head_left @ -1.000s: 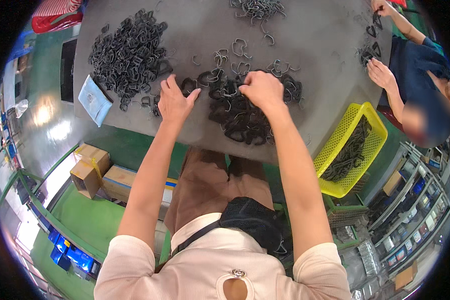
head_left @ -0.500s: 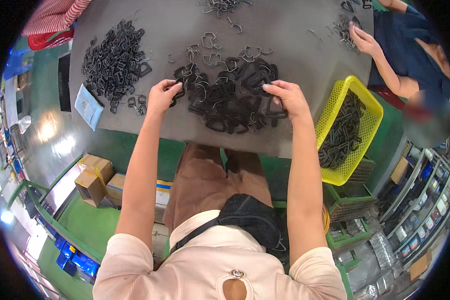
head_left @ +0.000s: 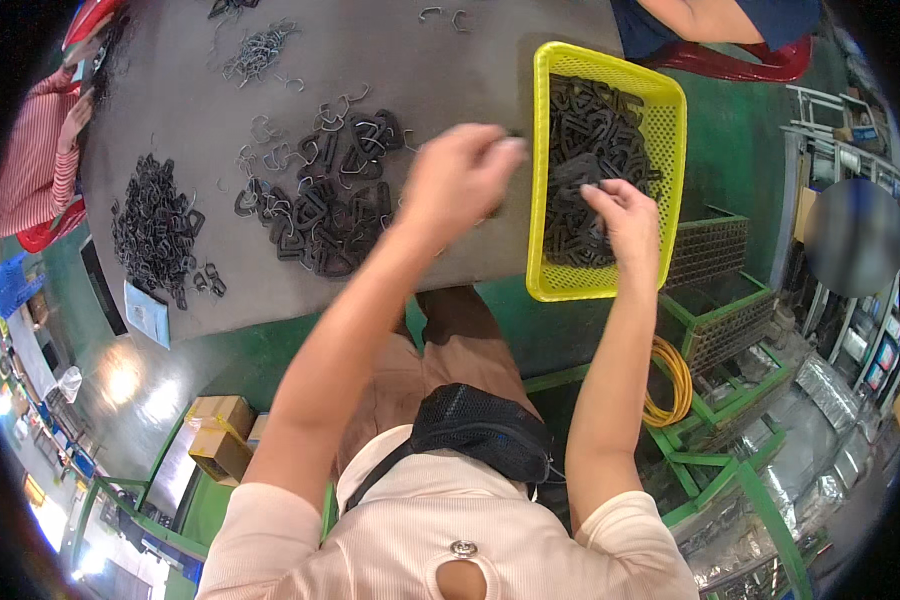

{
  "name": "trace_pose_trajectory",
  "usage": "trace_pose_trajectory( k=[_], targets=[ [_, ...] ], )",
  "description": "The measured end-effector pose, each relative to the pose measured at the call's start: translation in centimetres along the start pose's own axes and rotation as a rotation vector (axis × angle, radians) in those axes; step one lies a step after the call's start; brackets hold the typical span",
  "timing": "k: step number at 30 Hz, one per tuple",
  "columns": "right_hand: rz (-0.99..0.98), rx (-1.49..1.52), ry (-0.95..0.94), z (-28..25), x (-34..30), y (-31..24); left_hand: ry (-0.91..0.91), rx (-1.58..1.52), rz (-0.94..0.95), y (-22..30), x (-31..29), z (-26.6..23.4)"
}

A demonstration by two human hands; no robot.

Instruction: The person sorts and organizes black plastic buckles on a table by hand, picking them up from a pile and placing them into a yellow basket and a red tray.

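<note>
My right hand is over the yellow basket, its fingers bent and slightly apart. A blurred black loop-shaped piece is just beyond the fingertips, above the other black pieces in the basket. My left hand hangs over the table, left of the basket, smeared by motion. A bit of something dark shows at its fingertips, but what it holds is unclear. Left of that hand is a pile of black D-shaped buckles mixed with bent metal wire clips.
A second heap of black buckles and a light blue packet are at the table's left. More wire clips lie farther back. Co-workers sit at the far left and far right. A green metal frame stands beyond the basket's near right side.
Both hands have left the buckle pile and gone right, the right one over the basket, the left one toward it. The view has turned right, shifting the basket toward the middle.
</note>
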State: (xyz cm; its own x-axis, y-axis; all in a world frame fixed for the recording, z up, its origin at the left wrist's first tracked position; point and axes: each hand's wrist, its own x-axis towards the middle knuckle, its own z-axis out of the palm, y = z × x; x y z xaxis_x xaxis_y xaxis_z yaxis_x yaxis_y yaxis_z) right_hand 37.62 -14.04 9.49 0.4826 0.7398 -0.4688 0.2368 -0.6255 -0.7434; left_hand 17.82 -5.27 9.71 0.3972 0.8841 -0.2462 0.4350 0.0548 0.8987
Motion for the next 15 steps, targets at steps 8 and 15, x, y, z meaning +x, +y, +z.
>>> trace_pose_trajectory(
  k=[8,15],
  targets=[
    [-0.072,-0.805,0.225,-2.3,0.0,0.5,0.198,0.176,0.289,1.8,2.4,6.3],
    [-0.669,-0.464,0.087,10.6,1.6,-3.1,0.411,0.729,0.034,-12.7,1.7,-3.1]
  ],
)
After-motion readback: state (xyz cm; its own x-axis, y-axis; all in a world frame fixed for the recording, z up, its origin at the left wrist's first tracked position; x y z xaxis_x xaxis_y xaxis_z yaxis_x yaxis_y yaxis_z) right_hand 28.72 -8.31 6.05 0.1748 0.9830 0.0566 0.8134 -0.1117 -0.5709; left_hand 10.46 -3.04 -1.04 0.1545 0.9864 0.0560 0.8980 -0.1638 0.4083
